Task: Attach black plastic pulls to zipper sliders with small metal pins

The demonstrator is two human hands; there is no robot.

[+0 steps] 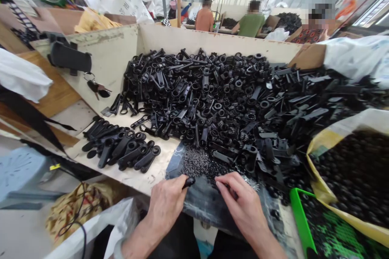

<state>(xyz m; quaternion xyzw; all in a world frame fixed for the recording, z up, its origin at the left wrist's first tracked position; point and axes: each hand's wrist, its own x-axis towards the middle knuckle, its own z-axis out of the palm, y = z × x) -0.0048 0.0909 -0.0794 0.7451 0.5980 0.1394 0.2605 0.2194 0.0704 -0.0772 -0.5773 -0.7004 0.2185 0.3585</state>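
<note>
My left hand (166, 199) is closed around a black plastic part (189, 182), whose rounded end sticks out past the thumb. To its right, my right hand (238, 194) is pinched, thumb against fingers; what sits between the fingertips is too small and dark to make out. Both hands are over a dark work mat (203, 200) at the bench's front. Just beyond the fingers lies a heap of small grey metal pieces (196, 161), with tiny black pieces (221, 168) beside it. A few silvery pins (251, 184) show by my right hand.
A large pile of black plastic parts (194, 93) fills the bench behind. Assembled-looking black lever pieces (124, 145) lie in rows at left. On the right are a yellow-edged sack (317, 170) of black pieces and a green tray (299, 214). Keys (99, 89) hang left; several people sit beyond.
</note>
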